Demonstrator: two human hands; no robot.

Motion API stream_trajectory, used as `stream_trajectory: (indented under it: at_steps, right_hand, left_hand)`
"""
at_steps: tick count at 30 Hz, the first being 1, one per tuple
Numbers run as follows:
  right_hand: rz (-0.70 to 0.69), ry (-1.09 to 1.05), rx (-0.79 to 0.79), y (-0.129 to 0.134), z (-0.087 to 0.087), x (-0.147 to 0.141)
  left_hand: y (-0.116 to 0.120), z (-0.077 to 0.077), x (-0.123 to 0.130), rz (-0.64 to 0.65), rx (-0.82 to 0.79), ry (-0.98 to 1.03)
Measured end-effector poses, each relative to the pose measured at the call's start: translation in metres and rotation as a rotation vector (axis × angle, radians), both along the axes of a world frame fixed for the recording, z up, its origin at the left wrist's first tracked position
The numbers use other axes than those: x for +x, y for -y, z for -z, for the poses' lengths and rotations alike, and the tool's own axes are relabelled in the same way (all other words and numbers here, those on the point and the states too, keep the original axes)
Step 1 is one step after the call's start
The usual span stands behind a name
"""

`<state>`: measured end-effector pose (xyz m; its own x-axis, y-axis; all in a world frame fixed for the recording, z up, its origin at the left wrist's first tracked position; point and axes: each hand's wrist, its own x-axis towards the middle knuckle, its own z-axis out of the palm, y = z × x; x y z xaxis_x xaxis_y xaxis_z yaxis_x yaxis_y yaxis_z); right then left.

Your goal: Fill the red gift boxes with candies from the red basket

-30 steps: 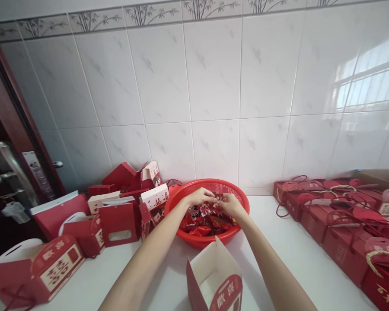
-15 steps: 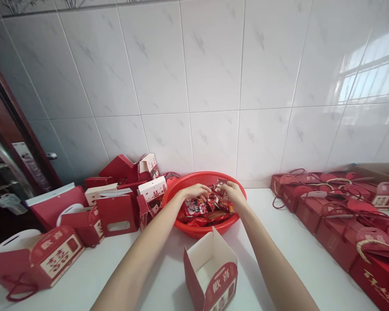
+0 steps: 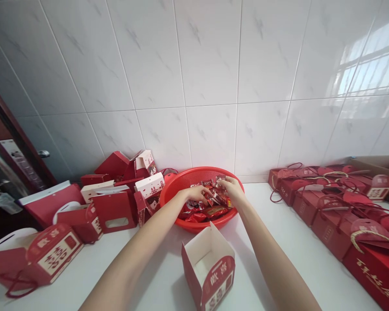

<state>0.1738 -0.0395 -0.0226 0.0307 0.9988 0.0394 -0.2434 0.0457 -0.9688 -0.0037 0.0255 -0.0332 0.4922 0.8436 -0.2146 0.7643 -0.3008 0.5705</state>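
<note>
Both hands are inside a red plastic basket [image 3: 197,172] that holds several wrapped sweets [image 3: 215,211], mostly in red shiny wrappers. My left hand [image 3: 197,194] is lowered among the sweets, fingers bent and closed at their tips; what they hold is hidden. On the basket's right side my right hand [image 3: 232,188] pinches a small wrapped sweet [image 3: 219,178]. Just in front of the basket, between my forearms, an open red gift box [image 3: 209,268] stands upright. Its white inside shows, and part of its floor is visible.
Open and partly folded red boxes [image 3: 115,211] crowd the left side of the white table [image 3: 155,263]. Closed red boxes with cord handles [image 3: 330,216] stand in rows at right, beside a brown carton [image 3: 376,166]. A tiled wall [image 3: 210,77] rises behind the basket.
My left hand has moved slightly right and down into the sweets, its fingers bending more. My right hand stays at the basket's right side. The view has shifted a little.
</note>
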Motion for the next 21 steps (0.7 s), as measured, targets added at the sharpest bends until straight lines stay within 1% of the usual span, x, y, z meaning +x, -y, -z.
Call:
stream_trajectory:
  at_steps: [3,7,10,15,21]
  right_hand:
    - [-0.001,0.009,0.010,-0.0009,0.0017,0.0004]
    - [0.002,0.010,0.021,-0.0014,0.0027,0.0006]
    - [0.003,0.009,0.016,-0.0011,0.0020,0.0006]
    - [0.016,0.003,0.001,-0.0019,0.0019,0.0005]
    - [0.023,-0.022,-0.009,-0.0046,0.0038,0.0001]
  left_hand:
    - [0.0023,0.0011,0.0024,0.015,0.050,0.007]
    - [0.0055,0.0002,0.0028,-0.002,0.101,0.024]
    - [0.0082,-0.0019,0.0043,-0.003,0.100,0.023]
    - [0.0089,-0.0023,0.0075,0.034,0.070,0.011]
    - [0.0033,0.0007,0.0064,0.017,0.093,0.098]
